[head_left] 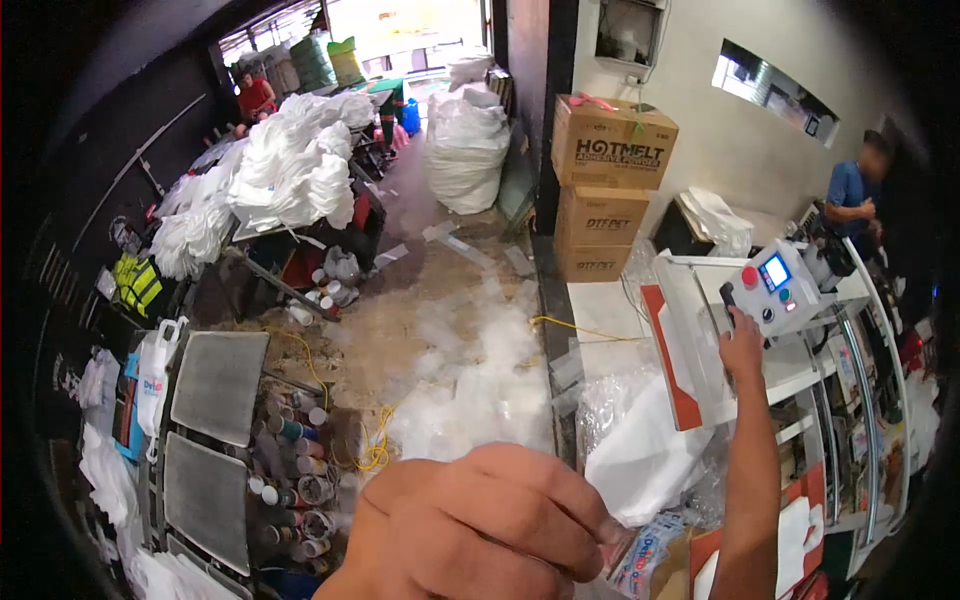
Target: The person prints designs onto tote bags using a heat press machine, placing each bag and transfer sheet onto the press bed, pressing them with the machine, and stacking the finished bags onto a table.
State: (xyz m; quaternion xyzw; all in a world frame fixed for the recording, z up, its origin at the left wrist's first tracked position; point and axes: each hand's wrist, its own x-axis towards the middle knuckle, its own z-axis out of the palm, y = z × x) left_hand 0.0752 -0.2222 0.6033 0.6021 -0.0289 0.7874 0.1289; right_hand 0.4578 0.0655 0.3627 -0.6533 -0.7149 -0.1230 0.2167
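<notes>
Beside the littered concrete floor point(385, 315), our right hand point(743, 350) touches the black handle point(727, 294) of the white boxy press point(797, 317), perhaps for control, its grip unclear, while our left hand point(480, 525) curls together.

Three cartons point(606, 215) stand stacked against the pale wall, a pink object point(596, 101) on the topmost. A bulging white sack point(466, 155) sits near the doorway. On the left are a yellow vest point(137, 285) and two grey panels point(220, 388), with jars point(285, 428) and a yellow cord point(375, 445) beside them. A person in blue point(848, 190) stands far right; another in red point(256, 98) is at the back left.
</notes>
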